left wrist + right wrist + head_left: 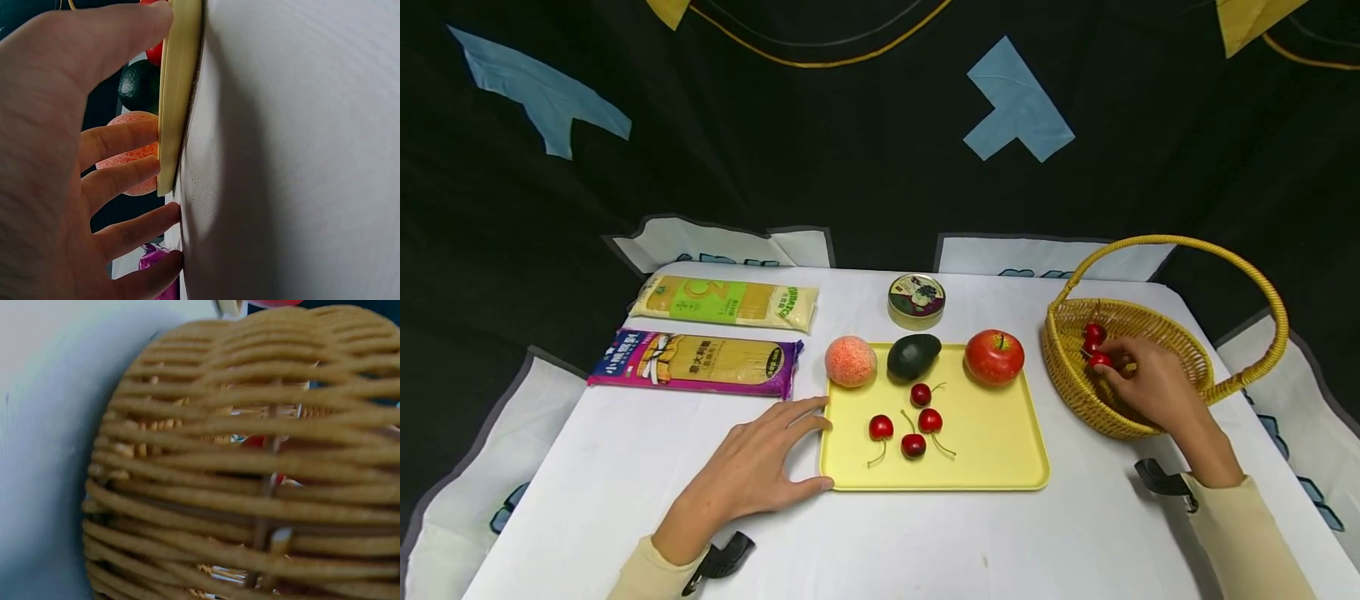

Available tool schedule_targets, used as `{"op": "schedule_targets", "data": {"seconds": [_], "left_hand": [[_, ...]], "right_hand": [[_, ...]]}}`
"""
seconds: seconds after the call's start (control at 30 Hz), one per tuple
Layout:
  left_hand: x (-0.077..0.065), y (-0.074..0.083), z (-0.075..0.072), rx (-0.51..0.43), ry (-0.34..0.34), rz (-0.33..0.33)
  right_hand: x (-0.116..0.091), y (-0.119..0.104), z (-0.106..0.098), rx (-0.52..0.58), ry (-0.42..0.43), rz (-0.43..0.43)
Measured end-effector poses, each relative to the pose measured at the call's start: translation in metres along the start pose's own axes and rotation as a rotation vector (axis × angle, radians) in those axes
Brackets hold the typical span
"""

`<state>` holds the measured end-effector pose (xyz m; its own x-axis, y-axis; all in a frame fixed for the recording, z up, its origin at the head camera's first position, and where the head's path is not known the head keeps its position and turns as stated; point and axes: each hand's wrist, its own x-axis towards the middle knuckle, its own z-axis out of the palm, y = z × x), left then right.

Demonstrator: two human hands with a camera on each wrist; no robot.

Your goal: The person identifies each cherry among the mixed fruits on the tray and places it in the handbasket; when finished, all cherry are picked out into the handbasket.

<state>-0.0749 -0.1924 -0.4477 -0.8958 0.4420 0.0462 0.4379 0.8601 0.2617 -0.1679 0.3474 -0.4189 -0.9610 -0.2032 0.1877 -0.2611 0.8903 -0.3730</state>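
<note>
My left hand (766, 463) rests at the left edge of the yellow tray (992, 454), its thumb and fingers spread and touching the rim. On the tray lie several red cherries (913, 446) with stems, a dark avocado (913, 357) and a red apple (994, 357); a peach (851, 361) sits at its back left corner. Inside the wicker basket (1078, 400), my right hand (1159, 385) pinches a cherry (1101, 359) between thumb and fingers. Another cherry (1095, 332) is just behind it. The basket's woven wall (237, 462) hides most of that hand in the right wrist view.
Two noodle packs, one green and yellow (730, 302) and one purple (700, 362), lie at the back left. A round tin (917, 300) stands behind the tray. The basket's tall handle (1247, 265) arches over its right side.
</note>
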Motion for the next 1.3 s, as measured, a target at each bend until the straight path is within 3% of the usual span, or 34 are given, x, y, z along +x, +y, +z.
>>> {"op": "schedule_targets", "data": {"seconds": [0.83,1.07,1.3], "left_hand": [[-0.001,0.0,0.001,0.008,0.017,0.017],[-0.001,0.0,0.0,0.014,0.006,0.003],[-0.001,0.001,0.0,0.016,0.007,0.005]], "right_hand": [[0.007,0.006,0.002,-0.03,-0.113,0.089],[0.008,-0.001,-0.001,-0.061,-0.058,0.062],[0.012,-0.025,-0.009,-0.055,0.026,0.059]]}}
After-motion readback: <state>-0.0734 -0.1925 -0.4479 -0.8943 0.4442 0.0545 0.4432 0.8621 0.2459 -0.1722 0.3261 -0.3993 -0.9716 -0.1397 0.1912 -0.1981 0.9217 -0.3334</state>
